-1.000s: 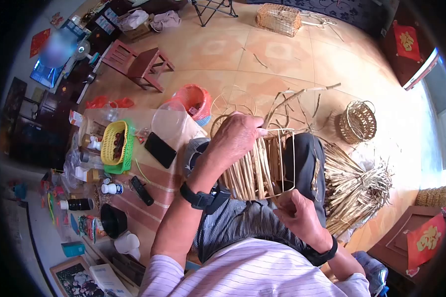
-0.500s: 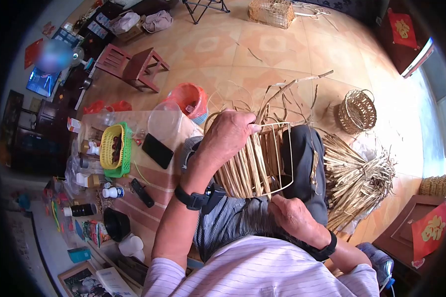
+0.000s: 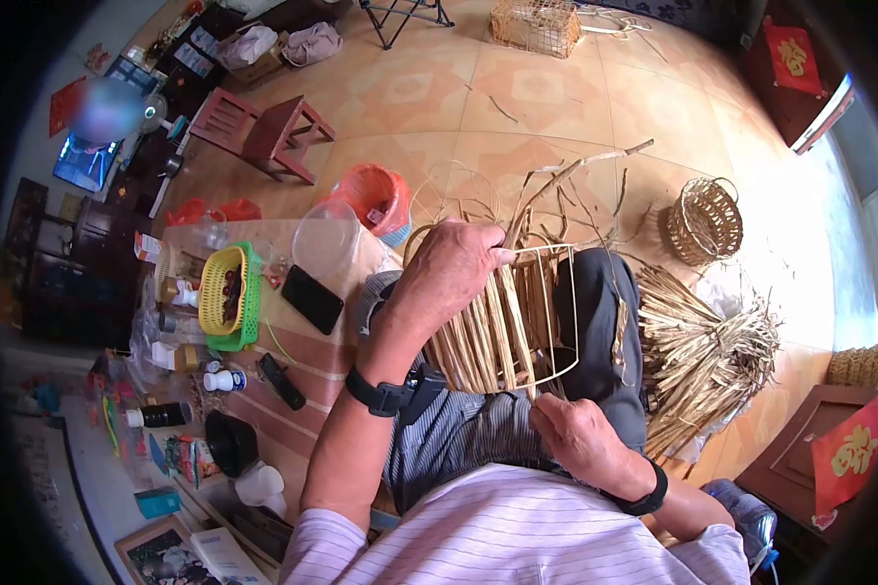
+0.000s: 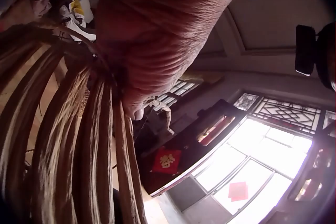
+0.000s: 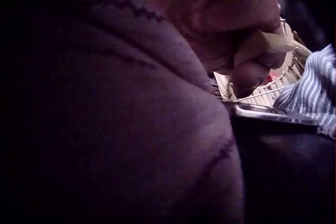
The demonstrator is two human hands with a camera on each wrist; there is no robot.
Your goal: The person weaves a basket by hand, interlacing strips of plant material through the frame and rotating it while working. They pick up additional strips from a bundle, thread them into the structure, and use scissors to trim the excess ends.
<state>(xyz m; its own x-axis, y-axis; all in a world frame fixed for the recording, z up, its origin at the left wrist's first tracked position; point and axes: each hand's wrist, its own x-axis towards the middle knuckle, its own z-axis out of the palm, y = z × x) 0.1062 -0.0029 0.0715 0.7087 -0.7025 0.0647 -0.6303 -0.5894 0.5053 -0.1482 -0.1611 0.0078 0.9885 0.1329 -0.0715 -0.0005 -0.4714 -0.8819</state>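
Note:
A partly woven frame of pale rods wrapped with dried strips (image 3: 476, 336) lies over the person's lap. The left hand (image 3: 456, 268) grips its upper rim, thumb along the rod; in the left wrist view that hand (image 4: 157, 35) is above the row of strips (image 4: 63, 150). Below the frame's lower rim, the right hand (image 3: 585, 439) pinches a strip end (image 3: 531, 390). In the right wrist view the right hand's (image 5: 226, 19) fingers are curled round a flat pale strip (image 5: 262, 44), and a metal blade-like piece (image 5: 273, 113) shows beneath them.
A bundle of dried strips (image 3: 707, 361) lies right of the knee, with a round basket (image 3: 704, 222) beyond. Branches (image 3: 571, 180) stand past the frame. At left, a table (image 3: 307, 395) holds a phone (image 3: 313, 299), a yellow-green basket (image 3: 229, 297) and bottles. A red-lined bin (image 3: 373, 195) is behind.
The right hand has come down and away from the lower rim with the strip, its fingers closing more tightly. The left hand keeps its grip on the upper rim. The camera view has shifted slightly.

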